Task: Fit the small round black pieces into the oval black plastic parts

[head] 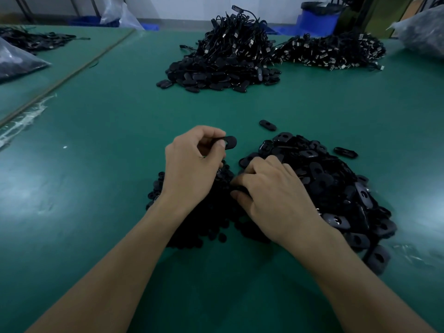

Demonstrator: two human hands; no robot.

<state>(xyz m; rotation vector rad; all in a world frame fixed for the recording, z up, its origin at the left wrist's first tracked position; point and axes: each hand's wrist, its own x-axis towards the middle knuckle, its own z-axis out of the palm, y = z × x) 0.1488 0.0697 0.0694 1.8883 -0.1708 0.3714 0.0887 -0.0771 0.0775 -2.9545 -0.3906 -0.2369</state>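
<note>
Two near piles: small round pieces [204,227] left, oval parts [331,186] right. The left hand [192,164] pinches one oval part [228,141] raised, ready for fitting; the right hand [271,195] curls among the round ones, and I cannot tell if it grips one.

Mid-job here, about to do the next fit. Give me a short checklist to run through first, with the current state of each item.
1. Oval part held: ok. The left hand pinches an oval part above the table.
2. Its hole unobstructed: cannot tell; the thumb covers part of it.
3. Round piece picked up: cannot tell. The right hand curls down into the round pieces, fingertips hidden.
4. Oval stock within reach: ok. The oval-part pile lies by the right hand.
5. Piece brought to the part: not ok; the hands are apart.
</note>
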